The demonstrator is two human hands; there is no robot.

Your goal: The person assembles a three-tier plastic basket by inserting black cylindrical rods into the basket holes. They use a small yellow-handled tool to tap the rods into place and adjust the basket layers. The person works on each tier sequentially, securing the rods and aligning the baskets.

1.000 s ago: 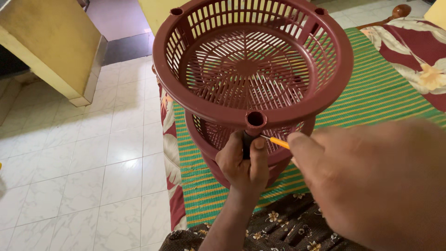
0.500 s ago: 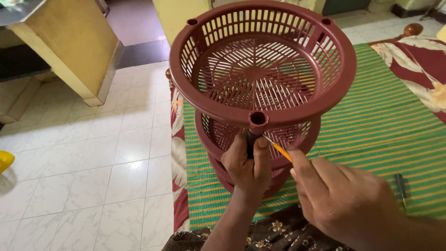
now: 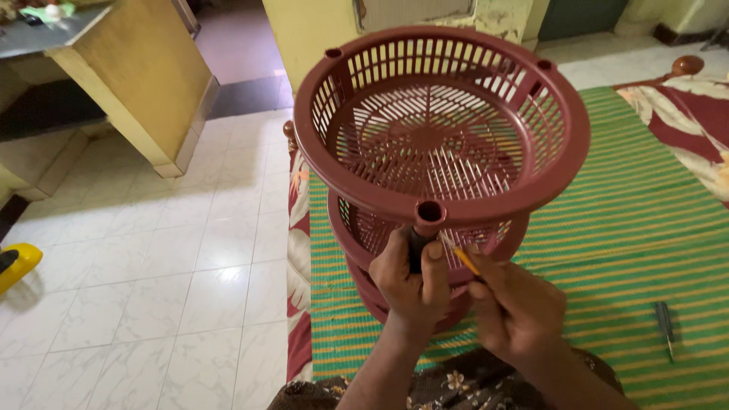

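Note:
A dark red round plastic basket rack (image 3: 444,68) with stacked slotted tiers stands on a green striped mat (image 3: 638,228). My left hand (image 3: 410,285) grips the dark upright post (image 3: 416,250) under the top tier's near socket. My right hand (image 3: 520,311) is just to the right of it, holding a thin yellow-handled tool (image 3: 465,260) whose tip points at the post's joint below the rim. The lower tiers are partly hidden behind both hands.
A small screwdriver (image 3: 666,325) lies on the mat at the right. A floral cloth (image 3: 695,125) covers the far right. White floor tiles (image 3: 152,250) lie to the left, with a yellow cabinet (image 3: 144,83) behind and a yellow object (image 3: 17,262) at the left edge.
My right hand has pulled back from close to the camera and settled beside my left hand, bringing the yellow tool up to the post. The view has shifted slightly, showing more floor.

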